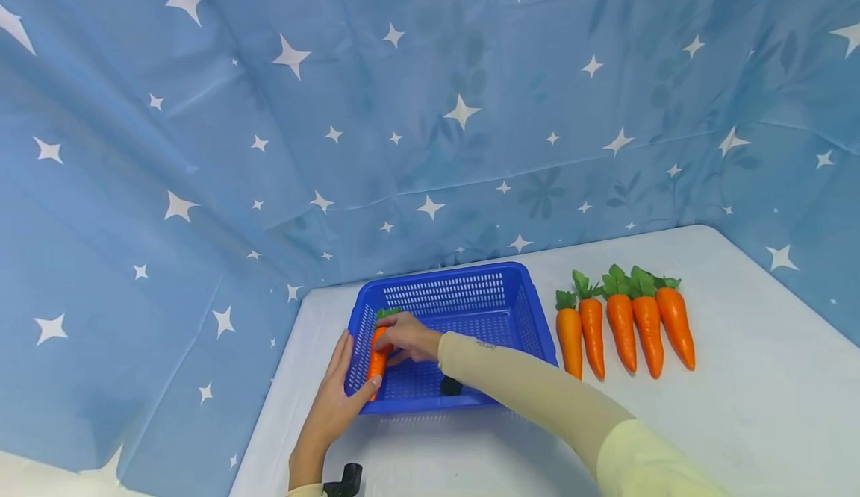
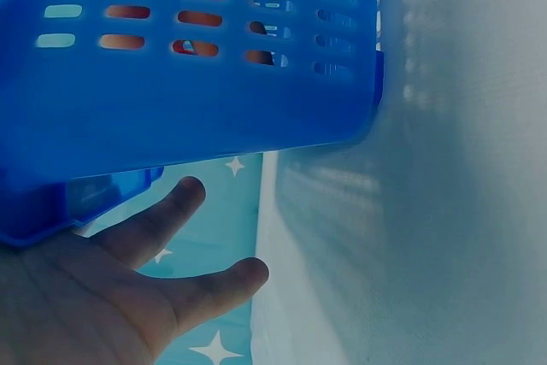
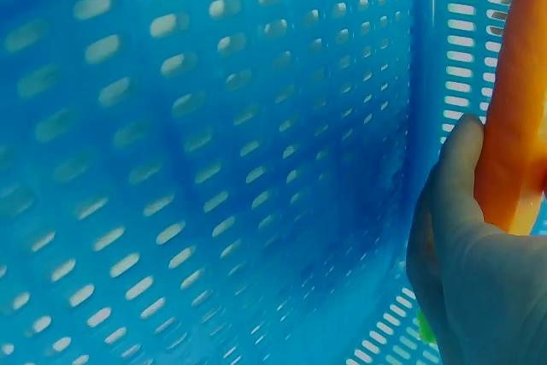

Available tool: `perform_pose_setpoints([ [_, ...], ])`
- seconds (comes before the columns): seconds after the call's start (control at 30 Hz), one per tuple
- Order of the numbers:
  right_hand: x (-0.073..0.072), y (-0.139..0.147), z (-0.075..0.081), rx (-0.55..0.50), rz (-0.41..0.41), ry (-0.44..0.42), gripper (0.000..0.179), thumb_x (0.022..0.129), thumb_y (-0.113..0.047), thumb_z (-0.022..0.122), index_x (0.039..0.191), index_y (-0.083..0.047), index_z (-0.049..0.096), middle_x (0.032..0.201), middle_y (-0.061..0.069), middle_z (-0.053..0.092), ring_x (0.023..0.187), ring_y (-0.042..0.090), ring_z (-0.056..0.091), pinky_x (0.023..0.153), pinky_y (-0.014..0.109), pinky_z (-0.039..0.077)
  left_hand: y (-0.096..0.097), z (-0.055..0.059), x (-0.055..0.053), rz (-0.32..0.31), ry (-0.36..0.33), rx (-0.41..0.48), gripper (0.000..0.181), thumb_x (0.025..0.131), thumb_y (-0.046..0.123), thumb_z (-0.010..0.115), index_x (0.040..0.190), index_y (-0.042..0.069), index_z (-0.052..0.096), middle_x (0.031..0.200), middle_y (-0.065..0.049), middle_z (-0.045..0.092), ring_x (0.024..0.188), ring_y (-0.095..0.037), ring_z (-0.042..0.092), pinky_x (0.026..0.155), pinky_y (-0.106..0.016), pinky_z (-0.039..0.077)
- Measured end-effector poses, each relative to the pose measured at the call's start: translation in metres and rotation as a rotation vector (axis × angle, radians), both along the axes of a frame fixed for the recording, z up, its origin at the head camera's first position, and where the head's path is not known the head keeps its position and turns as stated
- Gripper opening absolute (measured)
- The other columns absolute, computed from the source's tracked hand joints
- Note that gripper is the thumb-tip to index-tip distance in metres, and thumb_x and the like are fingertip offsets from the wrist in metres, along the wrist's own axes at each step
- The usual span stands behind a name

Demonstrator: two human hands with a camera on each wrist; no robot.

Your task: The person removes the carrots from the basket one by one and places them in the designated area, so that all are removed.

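My right hand (image 1: 406, 335) is inside the blue plastic basket (image 1: 443, 272), holding an orange carrot (image 1: 378, 363) with green leaves along the basket's left wall. In the right wrist view, thumb and fingers close around the carrot (image 3: 513, 117), which runs out of the frame. My left hand (image 1: 339, 392) is at the basket's front left corner, its thumb over the front rim and its fingers along the outside of the left wall. The left wrist view shows two of its fingers (image 2: 218, 291) straight and spread, beside the slotted basket wall (image 2: 197, 100).
Right of the basket, several leafy carrots (image 1: 619, 325) lie in a row on the white table (image 1: 746, 377), tips toward me. A blue curtain with white stars (image 1: 430, 146) hangs behind and around the table. A black wrist camera (image 1: 451, 386) shows below the right forearm.
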State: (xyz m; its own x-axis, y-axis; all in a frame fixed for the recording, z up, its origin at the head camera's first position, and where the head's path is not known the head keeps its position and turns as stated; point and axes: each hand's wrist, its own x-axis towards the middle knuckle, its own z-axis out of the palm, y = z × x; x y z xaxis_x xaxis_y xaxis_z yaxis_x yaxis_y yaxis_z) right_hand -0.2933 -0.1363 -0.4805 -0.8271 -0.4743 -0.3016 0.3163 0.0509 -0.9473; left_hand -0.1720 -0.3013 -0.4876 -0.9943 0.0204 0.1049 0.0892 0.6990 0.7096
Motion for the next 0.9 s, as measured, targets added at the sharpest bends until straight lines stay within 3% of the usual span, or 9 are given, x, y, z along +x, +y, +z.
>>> perform_pose_setpoints([
  [0.33, -0.005, 0.021, 0.007, -0.046, 0.041, 0.039, 0.061, 0.087, 0.008, 0.075, 0.146, 0.002, 0.063, 0.130, 0.022, 0.064, 0.108, 0.040, 0.069, 0.090, 0.060, 0.060, 0.000, 0.001, 0.000, 0.001, -0.012, -0.015, 0.101, 0.100, 0.052, 0.067, 0.172, 0.007, 0.013, 0.180, -0.012, 0.005, 0.160, -0.048, 0.015, 0.118, -0.074, 0.017],
  [0.9, -0.011, 0.058, 0.026, -0.077, 0.058, 0.058, 0.056, 0.093, 0.004, 0.074, 0.148, -0.002, 0.063, 0.139, 0.021, 0.060, 0.108, 0.037, 0.069, 0.096, 0.060, 0.058, 0.002, 0.001, 0.000, 0.020, -0.023, -0.043, 0.100, 0.100, 0.049, 0.067, 0.172, 0.007, 0.013, 0.180, -0.014, 0.005, 0.160, -0.049, 0.014, 0.117, -0.076, 0.018],
])
